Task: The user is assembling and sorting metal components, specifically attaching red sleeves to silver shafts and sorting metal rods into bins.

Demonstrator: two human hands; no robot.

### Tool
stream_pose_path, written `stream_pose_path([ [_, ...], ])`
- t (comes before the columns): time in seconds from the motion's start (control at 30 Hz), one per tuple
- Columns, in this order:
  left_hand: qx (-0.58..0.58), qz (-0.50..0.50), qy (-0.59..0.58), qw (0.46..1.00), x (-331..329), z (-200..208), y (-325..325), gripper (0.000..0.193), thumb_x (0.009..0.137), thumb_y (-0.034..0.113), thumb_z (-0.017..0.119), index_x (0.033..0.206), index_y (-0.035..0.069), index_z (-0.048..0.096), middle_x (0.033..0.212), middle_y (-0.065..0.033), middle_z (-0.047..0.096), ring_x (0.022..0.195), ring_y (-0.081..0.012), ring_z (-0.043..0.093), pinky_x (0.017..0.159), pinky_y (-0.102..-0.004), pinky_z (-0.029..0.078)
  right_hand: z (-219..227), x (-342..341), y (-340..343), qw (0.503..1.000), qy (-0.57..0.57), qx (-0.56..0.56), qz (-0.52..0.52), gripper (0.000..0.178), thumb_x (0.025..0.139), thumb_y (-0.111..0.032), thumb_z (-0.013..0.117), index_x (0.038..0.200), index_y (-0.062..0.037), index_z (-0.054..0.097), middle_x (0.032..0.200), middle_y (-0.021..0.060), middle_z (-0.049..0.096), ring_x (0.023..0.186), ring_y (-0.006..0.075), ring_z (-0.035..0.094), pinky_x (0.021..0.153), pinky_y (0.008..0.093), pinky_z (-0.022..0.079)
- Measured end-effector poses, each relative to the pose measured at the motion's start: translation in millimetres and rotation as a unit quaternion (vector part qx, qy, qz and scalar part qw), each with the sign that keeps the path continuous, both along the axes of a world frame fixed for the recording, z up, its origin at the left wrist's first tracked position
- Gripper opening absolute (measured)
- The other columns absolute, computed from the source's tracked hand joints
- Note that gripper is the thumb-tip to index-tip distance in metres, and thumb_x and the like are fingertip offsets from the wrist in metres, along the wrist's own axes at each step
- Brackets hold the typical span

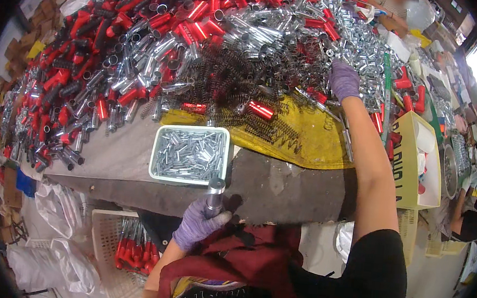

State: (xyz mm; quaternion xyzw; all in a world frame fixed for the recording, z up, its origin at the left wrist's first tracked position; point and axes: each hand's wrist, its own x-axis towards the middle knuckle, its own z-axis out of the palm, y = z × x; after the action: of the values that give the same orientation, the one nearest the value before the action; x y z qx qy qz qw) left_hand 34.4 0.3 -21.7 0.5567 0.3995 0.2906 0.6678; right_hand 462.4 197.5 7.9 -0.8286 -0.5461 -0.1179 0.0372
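My left hand [202, 221], in a purple knit glove, is closed around a silver metal tube [215, 194] that stands nearly upright at the table's front edge. Just beyond it sits a pale green plastic tray [225, 156] filled with small metal pins [190, 155]. My right hand [344, 80], gloved the same way, reaches far out to the right side of the heap, among small shiny metal parts [366, 52]. Its fingers are drawn together, and whatever is between them is hidden. Dark coil springs [228, 74] lie piled to its left.
Red and black handles [96, 28] and metal tubes [150, 59] heap across the back and left. A yellow cloth [319, 139] lies under the springs. At right stands a yellow box [413, 158]. A crate [107, 251] below holds red-handled parts. Another person [395, 6] is at the far right.
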Motion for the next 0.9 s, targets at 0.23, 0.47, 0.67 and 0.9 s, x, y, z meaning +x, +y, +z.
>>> stream_pose_path([
  [0.23,0.085,-0.006,0.048,0.995,0,-12,1,0.031,0.073,0.019,0.068,0.095,0.002,0.054,0.081,-0.0038,0.058,0.075,-0.0105,0.053,0.069,-0.0268,0.044,-2,0,8,0.998,-0.015,0.055,0.008,0.024,0.075,-0.012,0.048,0.095,-0.003,0.055,0.091,0.0182,0.06,0.088,0.0313,0.058,0.076,0.0396,0.046],
  [0.47,0.107,0.022,0.066,0.992,2,-13,-3,0.036,0.07,0.022,0.071,0.095,0.003,0.054,0.079,-0.005,0.057,0.073,-0.0115,0.052,0.068,-0.0276,0.044,-7,15,27,0.992,-0.072,-0.063,0.079,0.026,0.072,-0.008,0.047,0.097,-0.0032,0.053,0.094,0.0182,0.059,0.089,0.032,0.057,0.076,0.0392,0.045],
  [0.67,0.1,0.032,0.05,0.993,4,-16,-1,0.034,0.071,0.02,0.069,0.096,0.003,0.054,0.079,-0.005,0.057,0.072,-0.0115,0.051,0.067,-0.0281,0.043,32,-5,-6,0.997,-0.02,-0.033,0.063,0.031,0.069,-0.024,0.055,0.093,-0.0041,0.06,0.096,0.0186,0.059,0.09,0.0309,0.057,0.077,0.0385,0.045],
  [0.9,0.076,-0.006,0.095,0.993,-1,-10,0,0.028,0.072,0.022,0.069,0.087,0.003,0.055,0.072,-0.0039,0.054,0.069,-0.0106,0.049,0.066,-0.0269,0.043,19,22,-67,0.636,0.714,0.287,0.047,0.029,0.077,-0.027,0.055,0.095,-0.0046,0.057,0.091,0.0131,0.06,0.083,0.0223,0.059,0.061,0.0308,0.046],
])
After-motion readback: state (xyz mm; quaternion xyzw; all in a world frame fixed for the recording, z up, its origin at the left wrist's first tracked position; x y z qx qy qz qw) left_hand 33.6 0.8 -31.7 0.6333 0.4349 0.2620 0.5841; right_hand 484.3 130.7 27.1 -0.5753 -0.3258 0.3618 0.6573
